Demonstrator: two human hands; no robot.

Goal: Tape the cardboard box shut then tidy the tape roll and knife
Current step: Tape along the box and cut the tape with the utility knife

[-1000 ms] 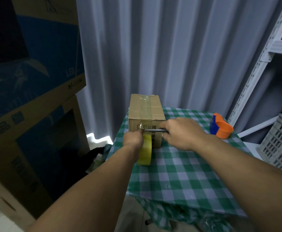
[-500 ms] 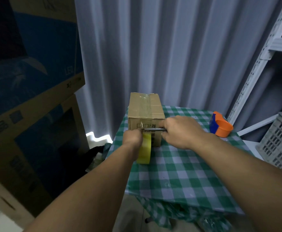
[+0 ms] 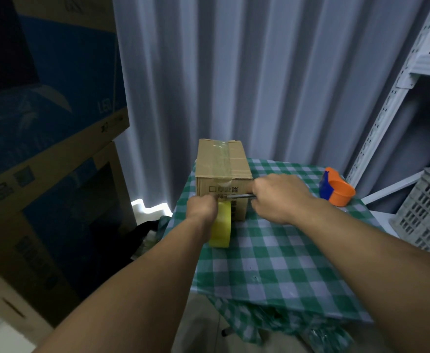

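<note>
A brown cardboard box (image 3: 222, 161) stands at the far left of the checked table, with clear tape running along its closed top seam and down its near face. My left hand (image 3: 200, 208) grips a yellow tape roll (image 3: 221, 226) held on edge just in front of the box. My right hand (image 3: 276, 197) is closed around a knife (image 3: 240, 196), whose metal blade points left across the box's near face toward the tape between roll and box.
A green-and-white checked cloth (image 3: 272, 256) covers the small table. An orange and blue tape dispenser (image 3: 336, 191) sits at the far right. Large printed cartons (image 3: 48, 149) are stacked on the left, a white metal rack (image 3: 397, 85) and grey crate (image 3: 428, 212) on the right.
Both hands stay at the box's near face; the knife has slid slightly left toward the tape by the roll. The box has not moved.
</note>
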